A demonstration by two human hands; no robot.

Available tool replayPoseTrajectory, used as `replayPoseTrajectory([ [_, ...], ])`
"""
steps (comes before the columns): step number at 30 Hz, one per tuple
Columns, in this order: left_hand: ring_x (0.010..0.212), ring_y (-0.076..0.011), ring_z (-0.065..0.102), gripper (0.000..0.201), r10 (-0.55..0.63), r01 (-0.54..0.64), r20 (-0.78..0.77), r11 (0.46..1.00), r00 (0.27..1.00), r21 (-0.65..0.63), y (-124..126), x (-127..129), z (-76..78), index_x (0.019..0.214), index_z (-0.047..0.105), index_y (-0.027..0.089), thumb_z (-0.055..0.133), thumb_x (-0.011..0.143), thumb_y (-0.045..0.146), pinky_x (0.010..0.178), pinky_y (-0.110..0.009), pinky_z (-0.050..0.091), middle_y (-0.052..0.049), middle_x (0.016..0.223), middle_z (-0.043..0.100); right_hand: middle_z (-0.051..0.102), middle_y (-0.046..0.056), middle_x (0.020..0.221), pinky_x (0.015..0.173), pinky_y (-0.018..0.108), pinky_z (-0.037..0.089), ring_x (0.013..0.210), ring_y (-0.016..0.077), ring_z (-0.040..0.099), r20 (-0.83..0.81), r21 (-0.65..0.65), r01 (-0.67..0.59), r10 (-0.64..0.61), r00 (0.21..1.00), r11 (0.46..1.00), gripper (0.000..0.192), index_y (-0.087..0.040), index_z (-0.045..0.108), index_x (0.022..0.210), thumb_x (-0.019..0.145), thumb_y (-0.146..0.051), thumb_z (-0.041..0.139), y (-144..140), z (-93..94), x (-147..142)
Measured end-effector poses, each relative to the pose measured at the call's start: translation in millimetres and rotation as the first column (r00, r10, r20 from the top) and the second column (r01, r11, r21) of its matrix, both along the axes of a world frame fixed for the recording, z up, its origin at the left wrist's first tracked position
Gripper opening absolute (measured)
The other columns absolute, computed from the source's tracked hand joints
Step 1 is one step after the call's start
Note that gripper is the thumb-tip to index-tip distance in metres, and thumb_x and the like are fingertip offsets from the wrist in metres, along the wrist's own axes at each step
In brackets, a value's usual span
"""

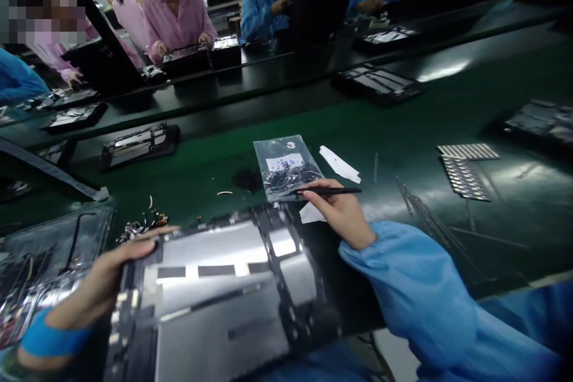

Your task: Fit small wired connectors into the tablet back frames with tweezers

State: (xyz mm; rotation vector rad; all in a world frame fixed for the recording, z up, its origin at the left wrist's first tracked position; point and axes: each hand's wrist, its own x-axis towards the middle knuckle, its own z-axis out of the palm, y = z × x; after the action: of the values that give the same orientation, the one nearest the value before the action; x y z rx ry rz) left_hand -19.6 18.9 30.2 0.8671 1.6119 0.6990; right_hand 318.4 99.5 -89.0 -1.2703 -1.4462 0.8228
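Observation:
My left hand (101, 277) is closed on the left edge of an opened tablet (215, 301), thumb on top, tilting it toward me. Silver panels, dark strips and a black frame show on the tablet's inside. Pinched in my right hand (342, 215) is a pair of black tweezers (338, 190), pointing left. Their tips are at the lower part of a clear plastic bag (282, 152), which has a white label and small dark parts in it. Whether the tips grip anything is too small to tell. White paper (340, 164) lies beside the bag.
Small metal parts (138, 228) are heaped beyond my left hand, near a clear tray (96, 224) of cables. Sheets of small pieces (468, 176) and thin strips (430, 215) lie at the right. More opened tablets (138, 144) rest on the green bench (210, 125). Co-workers sit opposite.

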Motion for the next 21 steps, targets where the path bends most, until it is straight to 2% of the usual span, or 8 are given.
replayPoseTrajectory([
  [3,0.097,-0.0359,0.065,0.044,-0.046,0.063,0.126,0.989,0.991,-0.131,-17,-3,-24.1,0.104,0.068,0.034,0.059,0.064,0.049,0.090,-0.053,0.049,-0.005,0.110,0.069,0.066,0.004,0.088,0.077,0.037,0.051,0.082,0.0213,0.064,0.053,0.029,-0.037,0.036,0.998,0.999,0.020,-0.022,0.062,0.087,0.078,-0.040,0.063,3,-0.7,-2],
  [4,0.102,-0.0359,0.063,0.045,-0.093,0.096,0.044,0.991,0.995,-0.090,-20,-5,-29.3,0.106,0.067,0.034,0.059,0.066,0.051,0.093,-0.053,0.048,-0.005,0.116,0.066,0.066,0.004,0.086,0.075,0.037,0.051,0.081,0.0211,0.064,0.071,0.036,-0.041,0.039,0.997,0.998,0.019,-0.022,0.062,0.086,0.078,-0.040,0.063,4,-2.3,-2],
  [6,0.117,-0.0349,0.054,0.044,-0.173,0.202,-0.267,0.975,0.948,0.087,-23,-10,-35.8,0.109,0.065,0.034,0.058,0.071,0.055,0.102,-0.052,0.040,-0.005,0.125,0.060,0.066,0.004,0.084,0.072,0.036,0.051,0.077,0.0206,0.063,0.097,0.050,-0.044,0.039,0.995,0.998,0.020,-0.022,0.062,0.085,0.079,-0.041,0.062,4,-6.1,-3],
  [8,0.128,-0.0318,0.043,0.042,-0.167,0.376,-0.578,0.888,0.799,0.264,-22,-13,-39.5,0.112,0.062,0.033,0.057,0.076,0.052,0.109,-0.051,0.033,-0.004,0.133,0.052,0.065,0.004,0.084,0.069,0.035,0.052,0.077,0.0202,0.063,0.109,0.072,-0.044,0.036,0.993,0.996,0.022,-0.022,0.061,0.086,0.080,-0.043,0.061,3,-8.9,-3],
  [10,0.130,-0.0285,0.040,0.039,-0.156,0.545,-0.727,0.768,0.668,0.336,-20,-11,-42.6,0.116,0.060,0.031,0.055,0.081,0.047,0.109,-0.049,0.033,-0.004,0.135,0.049,0.065,0.005,0.085,0.070,0.034,0.052,0.078,0.0200,0.063,0.113,0.099,-0.040,0.029,0.993,0.994,0.023,-0.022,0.060,0.087,0.081,-0.044,0.059,1,-9.8,-2],
  [12,0.125,-0.0253,0.047,0.034,-0.199,0.647,-0.775,0.690,0.600,0.324,-17,-6,-46.5,0.115,0.060,0.028,0.050,0.086,0.043,0.105,-0.044,0.040,-0.005,0.131,0.053,0.065,0.005,0.085,0.071,0.034,0.052,0.079,0.0198,0.063,0.119,0.120,-0.037,0.023,0.993,0.992,0.022,-0.022,0.059,0.086,0.082,-0.043,0.058,-1,-9.0,-2],
  [14,0.120,-0.0233,0.051,0.032,-0.236,0.702,-0.795,0.645,0.559,0.301,-13,2,-50.8,0.113,0.061,0.026,0.048,0.088,0.042,0.102,-0.040,0.044,-0.006,0.127,0.056,0.065,0.005,0.084,0.069,0.033,0.053,0.078,0.0194,0.063,0.137,0.127,-0.045,0.028,0.990,0.991,0.019,-0.022,0.059,0.086,0.083,-0.040,0.058,-1,-7.7,-2],
  [21,0.112,-0.0189,0.056,0.034,-0.365,0.775,-0.782,0.590,0.505,0.224,8,25,-54.6,0.117,0.058,0.025,0.042,0.092,0.042,0.098,-0.032,0.047,-0.004,0.120,0.060,0.069,0.002,0.091,0.076,0.035,0.053,0.086,0.0201,0.065,0.166,0.108,-0.052,0.033,0.986,0.993,0.016,-0.024,0.064,0.090,0.082,-0.038,0.060,6,-10.1,-7],
])
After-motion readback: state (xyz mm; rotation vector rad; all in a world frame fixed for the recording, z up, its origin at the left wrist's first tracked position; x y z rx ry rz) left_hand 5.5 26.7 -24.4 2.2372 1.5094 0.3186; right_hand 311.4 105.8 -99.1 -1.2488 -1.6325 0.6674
